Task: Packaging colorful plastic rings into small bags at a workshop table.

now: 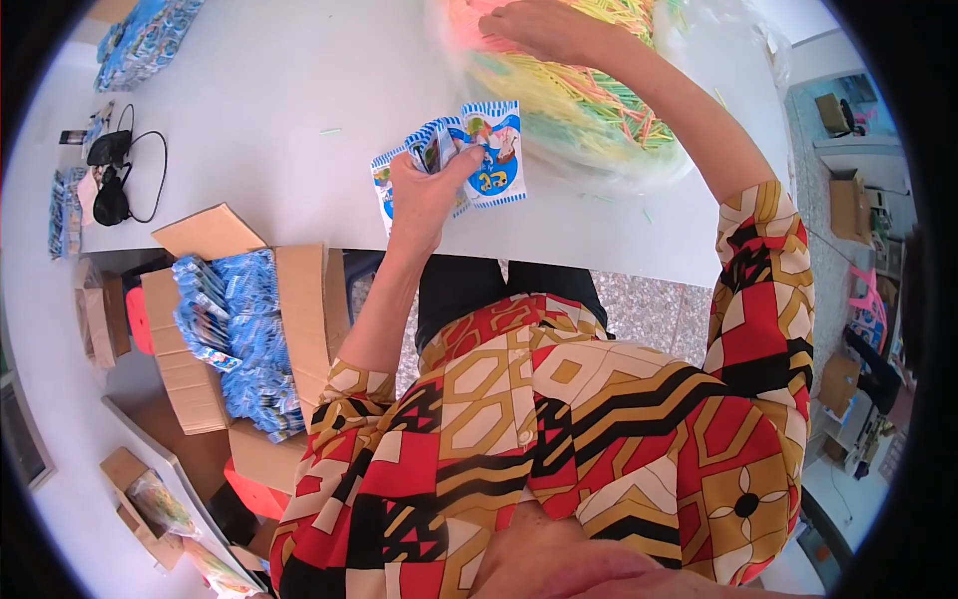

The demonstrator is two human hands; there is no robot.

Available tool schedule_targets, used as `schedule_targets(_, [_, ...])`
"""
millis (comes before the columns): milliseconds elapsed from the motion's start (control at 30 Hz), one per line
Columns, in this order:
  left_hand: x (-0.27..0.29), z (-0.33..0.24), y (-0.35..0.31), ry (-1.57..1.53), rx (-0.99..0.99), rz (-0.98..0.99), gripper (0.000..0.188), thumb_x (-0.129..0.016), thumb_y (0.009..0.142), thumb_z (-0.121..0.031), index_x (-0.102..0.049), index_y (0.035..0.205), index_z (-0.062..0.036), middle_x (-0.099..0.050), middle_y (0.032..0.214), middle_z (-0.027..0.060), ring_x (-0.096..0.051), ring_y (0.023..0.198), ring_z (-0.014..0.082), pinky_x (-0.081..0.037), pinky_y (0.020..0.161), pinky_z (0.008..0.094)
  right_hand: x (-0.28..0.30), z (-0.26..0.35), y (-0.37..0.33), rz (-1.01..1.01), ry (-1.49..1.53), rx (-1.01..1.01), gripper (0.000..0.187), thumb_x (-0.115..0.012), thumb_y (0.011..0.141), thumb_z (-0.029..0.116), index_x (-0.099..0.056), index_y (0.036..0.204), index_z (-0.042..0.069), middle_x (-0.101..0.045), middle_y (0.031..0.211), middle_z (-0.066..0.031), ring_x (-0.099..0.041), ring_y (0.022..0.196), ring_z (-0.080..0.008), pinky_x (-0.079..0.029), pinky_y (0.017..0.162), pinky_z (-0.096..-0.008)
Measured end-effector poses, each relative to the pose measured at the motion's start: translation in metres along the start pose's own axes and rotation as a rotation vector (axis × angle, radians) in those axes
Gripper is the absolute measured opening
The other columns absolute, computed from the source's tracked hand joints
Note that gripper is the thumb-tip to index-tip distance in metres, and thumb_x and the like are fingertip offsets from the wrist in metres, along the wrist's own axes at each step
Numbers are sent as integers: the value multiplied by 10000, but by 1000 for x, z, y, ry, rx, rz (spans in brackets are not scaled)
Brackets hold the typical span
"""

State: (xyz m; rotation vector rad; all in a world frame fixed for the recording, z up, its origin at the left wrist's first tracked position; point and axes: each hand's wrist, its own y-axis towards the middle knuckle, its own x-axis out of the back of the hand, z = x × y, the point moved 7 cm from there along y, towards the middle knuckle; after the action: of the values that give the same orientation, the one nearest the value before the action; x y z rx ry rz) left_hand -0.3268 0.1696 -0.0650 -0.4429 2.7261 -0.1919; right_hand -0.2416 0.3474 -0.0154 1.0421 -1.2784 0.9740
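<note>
your left hand (424, 190) is closed on a fan of blue-and-white packets (469, 160), held just above the white surface (269, 120). your right hand (544, 28) rests on a clear bag of coloured straws (589, 100); its grip can't be told. a cardboard box (299, 309) of blue packets sits lower left.

The left hand (424, 190) grips a fanned stack of blue-and-white packets (477, 160) above the white table (259, 110). Up and to its right, the right hand (539, 28) rests on a clear bag of coloured straws (589, 100) (yellow, pink, green). Below-left of the left hand stands a cardboard box of blue packets (244, 339).
</note>
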Motion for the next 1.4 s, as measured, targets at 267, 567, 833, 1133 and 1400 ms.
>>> schedule_targets(267, [-1, 3, 3, 21, -2, 3, 173, -707, 752, -57, -658, 893, 31, -669, 851, 57, -606, 729, 83, -498, 672, 242, -21, -9, 7, 15, 24, 2, 120, -544, 772, 84, -602, 857, 21, -626, 862, -171, -611, 798, -336, -476, 690, -423])
schedule_targets(567, [-5, -5, 2, 41, -73, 20, 174, -713, 762, -54, -664, 913, 17, -670, 858, 45, -602, 753, 77, -492, 690, 227, 9, -12, -18, -243, 51, -36, 94, -587, 762, 112, -631, 785, 33, -632, 789, -159, -600, 731, -331, -469, 641, -398])
schedule_targets(833, [-7, -4, 4, 94, -117, 35, 139, -729, 764, -70, -670, 858, 13, -664, 798, 26, -576, 692, 49, -459, 616, 194, 39, -19, -71, -511, 1306, -502, 69, -613, 819, 68, -625, 778, 14, -623, 780, -60, -562, 636, -101, -461, 581, -242])
schedule_targets(1133, [-14, -8, 0, 248, -200, 13, 96, -734, 764, -84, -678, 750, -7, -631, 667, -18, -512, 583, 21, -397, 519, 189, 79, 71, -70, -611, 1306, 351, 52, -617, 849, 51, -616, 836, 1, -614, 895, -77, -569, 715, -102, -468, 600, -220])
schedule_targets(1400, [-21, -10, -7, 288, -235, 67, 101, -731, 766, -72, -663, 765, 3, -629, 664, -17, -503, 591, 17, -398, 523, 185, 56, 68, -89, -376, 1598, -344, 49, -611, 855, 50, -616, 855, 1, -620, 897, -69, -561, 726, -95, -463, 603, -214])
